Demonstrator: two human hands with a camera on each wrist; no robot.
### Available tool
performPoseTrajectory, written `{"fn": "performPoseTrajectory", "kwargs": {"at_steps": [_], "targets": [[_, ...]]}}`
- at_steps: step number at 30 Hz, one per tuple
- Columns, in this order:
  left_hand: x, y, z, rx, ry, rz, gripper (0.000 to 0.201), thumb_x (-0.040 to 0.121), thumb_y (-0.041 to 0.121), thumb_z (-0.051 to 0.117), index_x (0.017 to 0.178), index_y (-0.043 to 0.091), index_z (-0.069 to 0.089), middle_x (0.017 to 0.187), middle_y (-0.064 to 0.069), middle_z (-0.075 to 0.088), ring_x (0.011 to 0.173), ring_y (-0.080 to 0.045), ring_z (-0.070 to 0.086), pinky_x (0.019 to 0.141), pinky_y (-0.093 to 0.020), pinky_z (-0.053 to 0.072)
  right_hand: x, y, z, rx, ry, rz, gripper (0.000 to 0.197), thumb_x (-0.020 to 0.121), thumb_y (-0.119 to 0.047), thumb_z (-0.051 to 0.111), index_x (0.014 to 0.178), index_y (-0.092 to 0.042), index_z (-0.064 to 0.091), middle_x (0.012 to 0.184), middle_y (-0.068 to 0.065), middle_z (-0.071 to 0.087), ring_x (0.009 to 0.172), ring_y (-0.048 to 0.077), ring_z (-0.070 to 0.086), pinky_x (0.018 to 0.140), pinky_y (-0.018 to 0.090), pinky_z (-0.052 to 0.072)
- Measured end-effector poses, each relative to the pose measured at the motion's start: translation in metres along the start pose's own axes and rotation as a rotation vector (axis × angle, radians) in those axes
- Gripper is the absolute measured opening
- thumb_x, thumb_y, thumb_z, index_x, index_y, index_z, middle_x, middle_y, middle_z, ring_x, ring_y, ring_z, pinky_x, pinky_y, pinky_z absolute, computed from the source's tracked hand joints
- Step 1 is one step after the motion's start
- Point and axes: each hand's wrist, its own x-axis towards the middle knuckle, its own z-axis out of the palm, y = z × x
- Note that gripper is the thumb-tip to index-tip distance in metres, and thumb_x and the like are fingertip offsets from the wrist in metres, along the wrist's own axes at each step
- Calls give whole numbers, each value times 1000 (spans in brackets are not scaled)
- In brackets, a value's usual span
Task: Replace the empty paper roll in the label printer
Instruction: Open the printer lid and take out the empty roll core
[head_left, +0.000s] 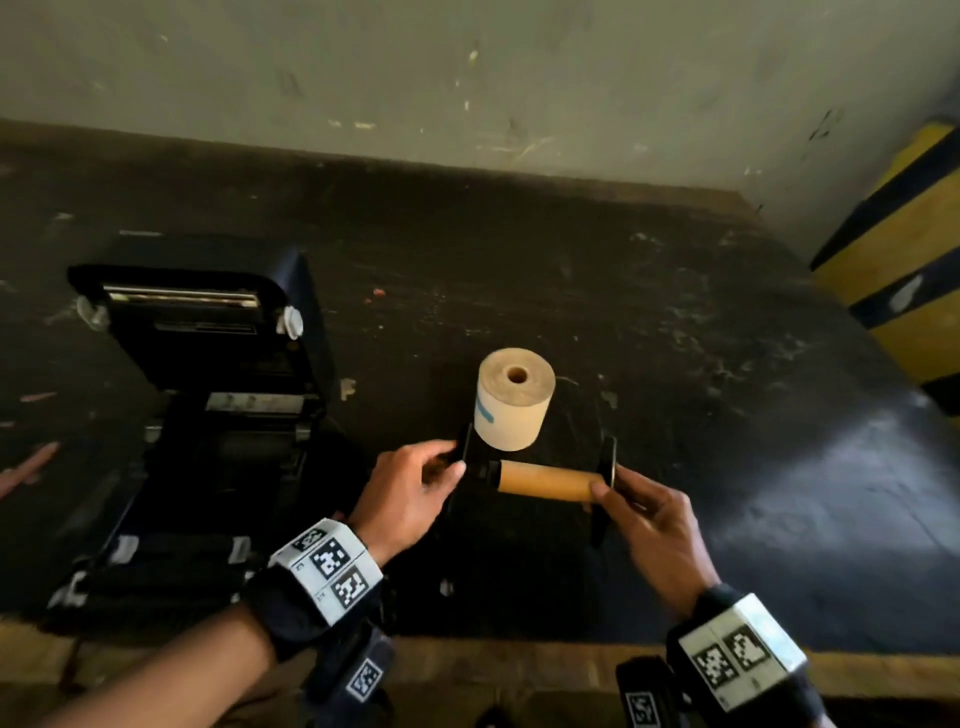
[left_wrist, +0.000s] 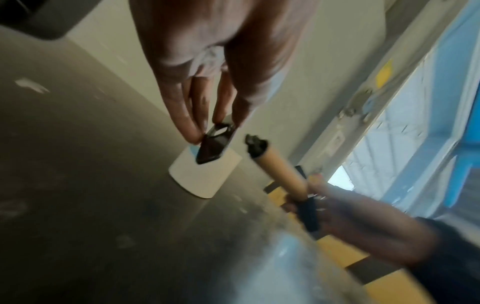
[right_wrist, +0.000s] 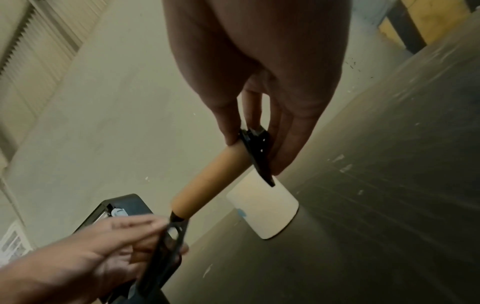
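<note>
Label printer (head_left: 202, 415): one unit, black, lid raised, at left on bench (head_left: 675, 364). Roll bay exposed; interior too dark to read.

Bench surface: dark, scuffed, flecked with pale marks and scraps; glossy sheen at right. Front edge of bare wood. Pale, stained wall (head_left: 467, 78) directly behind bench. Yellow-and-black striped post (head_left: 904, 291) at far right. Louvred panel and blue-framed glazing visible in wrist views only.

Empty paper core (head_left: 545, 480): one, brown cardboard tube, held horizontally above bench, near front edge, right of printer and apart from it. Mounted on black spindle (left_wrist: 255, 145), whose tip protrudes from left end of tube.

End flanges: two, black. Left flange (left_wrist: 215, 144) detached from spindle tip, small gap between. Right flange (head_left: 608, 467) seated against right end of tube.

New paper roll (head_left: 514, 397): one, cream, standing on end on bench just behind tube, hollow centre facing up, blue mark on side.

Left hand (head_left: 410, 493): fingers (left_wrist: 187, 123) pinching detached left flange.

Right hand (head_left: 657, 525): thumb on tube end, fingers behind right flange, gripping both.

Wrist bands with square coded markers (head_left: 332, 564): one per wrist, two in total.
</note>
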Motion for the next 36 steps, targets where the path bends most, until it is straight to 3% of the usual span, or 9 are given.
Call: {"fn": "performPoseTrajectory", "kwargs": {"at_steps": [6,9,14,17,20,23,28,31,36], "targets": [[13,-34,30,562,-163,-52,32,91,25,45,119,12,54,112,-18,62,108,-36,54,89,-46,47,8,15,-14,-57,-68,-10,19,88,-23,62,76,-11,70,67,11,66,54,3,53,52,15,42],[11,-41,38,732,-208,-60,26,91,20,41,109,8,56,110,-19,57,106,-37,51,84,-44,46,12,25,-13,-69,-104,4,17,88,-28,62,80,-16,71,76,11,69,63,10,58,61,24,47],[11,-47,43,949,-289,-66,25,90,16,42,112,9,54,119,-16,50,111,-33,45,86,-39,46,11,31,-14,-106,-151,21,14,89,-27,60,82,-20,70,73,1,68,55,-2,56,52,12,42],[13,-45,39,768,-202,-65,28,93,29,43,109,13,58,114,-15,54,108,-32,49,86,-42,45,14,34,-14,-107,-155,45,13,89,-30,60,86,-22,70,74,0,69,57,-2,58,53,13,43],[18,-22,32,274,-82,-104,35,91,39,48,107,14,65,105,-8,65,100,-25,59,87,-38,47,20,36,-10,-131,-157,36,14,89,-29,60,85,-19,70,67,-3,65,53,-3,55,50,11,40],[22,6,28,-186,-314,-242,43,80,56,53,95,19,70,94,-3,71,88,-17,66,76,-33,54,22,38,-7,-135,-169,19,16,90,-28,60,80,-20,70,66,-1,66,53,2,56,52,16,43],[26,18,30,-176,-500,-122,21,82,32,64,100,23,68,92,0,71,79,-12,68,67,-24,49,25,38,-14,-59,-180,76,18,91,-23,58,84,-13,72,80,13,73,61,11,60,60,24,51],[35,15,21,-227,-398,-148,18,82,31,64,99,25,69,95,1,70,85,-14,66,70,-26,48,30,43,-28,16,-60,99,19,89,-16,61,79,-3,71,75,20,72,61,15,56,58,29,46],[47,-9,12,-234,-131,-224,9,81,24,67,89,25,70,96,-5,69,89,-22,64,78,-36,52,42,61,-55,-142,23,163,24,86,-19,66,67,-4,69,53,-4,61,52,6,54,49,19,45]]}}
